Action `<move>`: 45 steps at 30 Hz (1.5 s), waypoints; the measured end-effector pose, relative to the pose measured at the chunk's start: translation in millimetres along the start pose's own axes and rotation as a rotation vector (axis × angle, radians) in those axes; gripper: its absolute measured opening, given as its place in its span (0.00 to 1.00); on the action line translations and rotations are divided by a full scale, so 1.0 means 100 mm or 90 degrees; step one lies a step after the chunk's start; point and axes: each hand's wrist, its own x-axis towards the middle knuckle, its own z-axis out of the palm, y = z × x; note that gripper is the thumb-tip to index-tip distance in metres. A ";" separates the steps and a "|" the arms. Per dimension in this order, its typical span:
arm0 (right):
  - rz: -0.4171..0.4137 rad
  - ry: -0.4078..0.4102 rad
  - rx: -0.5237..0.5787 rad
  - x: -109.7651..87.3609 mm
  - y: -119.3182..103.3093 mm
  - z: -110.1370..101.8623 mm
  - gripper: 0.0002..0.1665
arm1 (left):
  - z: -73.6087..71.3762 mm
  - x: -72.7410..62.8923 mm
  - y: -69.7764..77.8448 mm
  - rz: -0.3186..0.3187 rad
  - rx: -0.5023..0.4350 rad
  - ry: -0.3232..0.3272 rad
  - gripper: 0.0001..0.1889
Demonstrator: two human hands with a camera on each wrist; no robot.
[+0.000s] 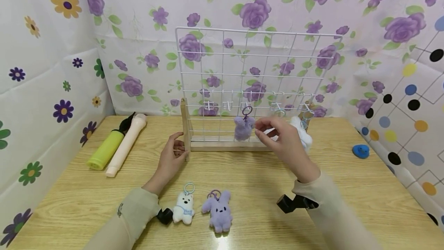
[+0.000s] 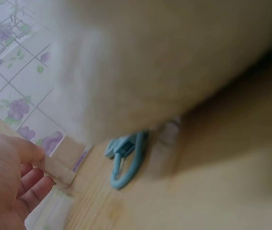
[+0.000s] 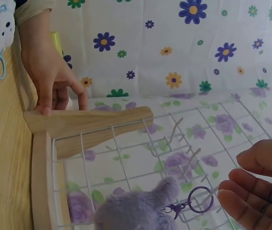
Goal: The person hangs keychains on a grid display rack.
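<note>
A white wire grid rack [image 1: 256, 76] stands in a wooden base. My left hand [image 1: 172, 155] grips the left wooden upright [image 1: 186, 128] low down, thumb in front and fingers behind it; the left wrist view shows this hand [image 2: 11, 177] too. From a hook on the grid hangs a purple plush keychain [image 1: 244, 128] by its purple ring [image 3: 200, 200]. Just right of it is my right hand [image 1: 282, 140], its fingers loosely bent with nothing between them; they appear apart from the plush. Behind this hand, a white plush keychain [image 1: 301, 132] hangs at the right end, partly hidden.
In front lie a white bear keychain [image 1: 184, 208] and a purple rabbit keychain [image 1: 220, 213]. At left are a yellow-green bottle-shaped object [image 1: 105, 151] and a pale pink tube [image 1: 126, 144]. A small blue object [image 1: 361, 151] sits far right. Several bare hooks [image 1: 227, 105] stick out from the grid.
</note>
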 end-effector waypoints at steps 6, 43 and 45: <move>-0.008 -0.008 0.011 -0.14 0.04 0.07 0.09 | 0.00 0.01 0.00 0.000 -0.002 -0.001 0.33; 0.029 -0.306 0.100 -0.62 0.09 1.07 0.11 | 0.01 -0.02 -0.01 0.014 0.009 0.003 0.33; 0.035 -0.328 0.091 -0.64 0.09 1.10 0.11 | 0.01 -0.02 -0.01 0.016 0.010 0.003 0.33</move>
